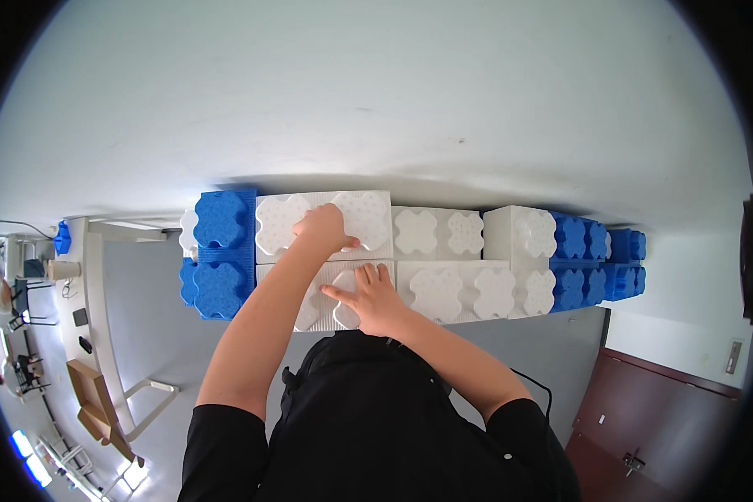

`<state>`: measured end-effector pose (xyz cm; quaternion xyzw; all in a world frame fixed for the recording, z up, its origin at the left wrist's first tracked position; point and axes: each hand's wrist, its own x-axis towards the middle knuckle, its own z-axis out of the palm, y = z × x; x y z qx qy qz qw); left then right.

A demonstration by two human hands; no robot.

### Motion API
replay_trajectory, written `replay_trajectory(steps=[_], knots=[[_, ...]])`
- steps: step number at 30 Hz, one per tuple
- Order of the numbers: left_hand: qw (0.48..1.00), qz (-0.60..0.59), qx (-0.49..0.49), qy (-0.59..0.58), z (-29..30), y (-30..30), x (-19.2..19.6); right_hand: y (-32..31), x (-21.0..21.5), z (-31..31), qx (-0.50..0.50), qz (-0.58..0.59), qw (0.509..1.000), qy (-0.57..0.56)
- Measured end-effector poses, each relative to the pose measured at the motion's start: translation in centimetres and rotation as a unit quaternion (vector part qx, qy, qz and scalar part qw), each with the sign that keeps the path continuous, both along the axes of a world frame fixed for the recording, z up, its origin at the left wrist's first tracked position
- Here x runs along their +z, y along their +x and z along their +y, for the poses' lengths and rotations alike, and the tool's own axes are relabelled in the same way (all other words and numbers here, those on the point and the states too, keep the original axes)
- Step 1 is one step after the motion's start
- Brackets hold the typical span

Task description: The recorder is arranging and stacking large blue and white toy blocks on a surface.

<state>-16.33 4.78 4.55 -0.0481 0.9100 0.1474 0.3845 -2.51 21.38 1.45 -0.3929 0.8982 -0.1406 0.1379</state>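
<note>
White foam building blocks with clover-shaped knobs form two rows along a wall. On the far white block [280, 224], my left hand [322, 226] presses down between two knobs. Its thumb sticks out to the right, the other fingers bend down, and their tips are hidden. Closer to my body, my right hand [372, 297] lies on the near white block [309, 311], fingers and thumb spread, partly covering a knob. Left of these is a blue block [220, 219] with matching knobs. More white blocks [439, 289] continue to the right of my hands.
Further blue blocks [569, 280] end the rows at the right. The pale wall [376, 100] rises right behind them. A white table [100, 293] with an open cardboard box [92, 397] stands at left. A dark red door [653, 410] is at lower right.
</note>
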Motion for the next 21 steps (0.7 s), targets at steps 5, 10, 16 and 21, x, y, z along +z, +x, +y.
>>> replay_trajectory(steps=[5,10,16,21], knots=[[1.0,0.018,0.013,-0.018,0.6,0.3,-0.3,0.1,-0.4,0.0,-0.019,0.001,0.999,-0.026],[0.999,0.027,0.017,-0.015,0.5,0.6,0.0,0.0,-0.3,-0.3,-0.016,0.003,0.999,-0.047],[0.999,0.048,0.007,0.0,-0.5,1.4,-0.7,-0.2,-0.6,0.1,-0.003,-0.029,0.998,-0.055],[0.972,0.13,0.041,0.19,-6.2,0.9,-1.4,-0.2,3.0,-0.5,0.009,-0.015,1.0,0.016]])
